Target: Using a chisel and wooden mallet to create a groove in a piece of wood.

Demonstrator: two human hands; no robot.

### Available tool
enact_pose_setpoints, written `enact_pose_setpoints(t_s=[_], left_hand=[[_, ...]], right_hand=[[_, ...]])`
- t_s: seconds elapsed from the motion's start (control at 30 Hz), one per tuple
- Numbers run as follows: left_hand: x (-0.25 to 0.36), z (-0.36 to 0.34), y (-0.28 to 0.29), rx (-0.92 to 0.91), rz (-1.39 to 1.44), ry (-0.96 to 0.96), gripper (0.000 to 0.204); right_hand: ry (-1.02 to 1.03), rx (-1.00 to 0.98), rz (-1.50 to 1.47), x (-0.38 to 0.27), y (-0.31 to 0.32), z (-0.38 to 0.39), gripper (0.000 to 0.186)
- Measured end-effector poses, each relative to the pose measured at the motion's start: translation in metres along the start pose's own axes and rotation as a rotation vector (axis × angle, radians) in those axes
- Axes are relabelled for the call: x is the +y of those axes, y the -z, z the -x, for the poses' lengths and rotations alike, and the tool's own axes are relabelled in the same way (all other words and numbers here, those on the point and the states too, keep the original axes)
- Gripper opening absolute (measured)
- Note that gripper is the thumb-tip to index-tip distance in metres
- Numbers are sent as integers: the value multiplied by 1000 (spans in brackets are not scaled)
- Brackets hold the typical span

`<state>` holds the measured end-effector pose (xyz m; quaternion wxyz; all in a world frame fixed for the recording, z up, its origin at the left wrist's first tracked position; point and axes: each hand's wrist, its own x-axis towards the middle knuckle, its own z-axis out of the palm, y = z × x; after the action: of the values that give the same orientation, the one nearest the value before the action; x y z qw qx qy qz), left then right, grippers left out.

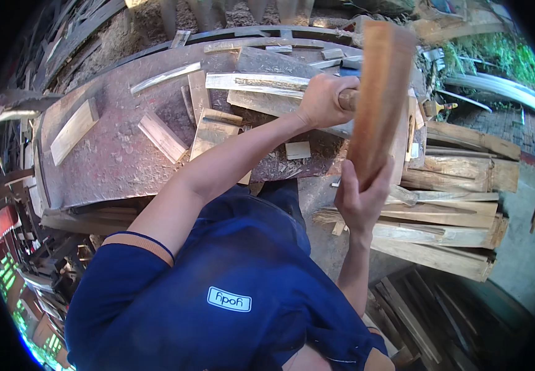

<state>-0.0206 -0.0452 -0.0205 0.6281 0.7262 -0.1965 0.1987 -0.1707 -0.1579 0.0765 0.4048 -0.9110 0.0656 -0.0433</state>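
Left hand closed around a round wooden rod beside a long wooden block, right hand clasping its lower end, near the right edge of the counter, wood offcuts scattered leftward

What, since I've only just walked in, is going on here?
The person's left hand is closed around a round wooden handle that meets the side of a thick wooden block. The right hand grips the block's lower end. Loose wood pieces lie on the worktable, and planks lie to its right. Whether the handle is fixed in the block can't be seen.
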Motion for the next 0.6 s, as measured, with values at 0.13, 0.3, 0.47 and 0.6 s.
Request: enact_pose_setpoints(t_s=[0.13, 0.3, 0.47, 0.6], left_hand=[[5, 0, 1, -73, -7, 37, 28], [12, -10, 16, 34, 116, 7, 22], [-22, -43, 38, 357, 351, 387, 19], [-21, -54, 61, 459, 556, 390, 15]], right_hand=[[78, 235, -394, -19, -7, 9, 56], [80, -27, -19, -1, -9, -7, 59], [22, 1, -193, -1, -10, -1, 61], [60, 28, -185, 10, -10, -1, 62]])
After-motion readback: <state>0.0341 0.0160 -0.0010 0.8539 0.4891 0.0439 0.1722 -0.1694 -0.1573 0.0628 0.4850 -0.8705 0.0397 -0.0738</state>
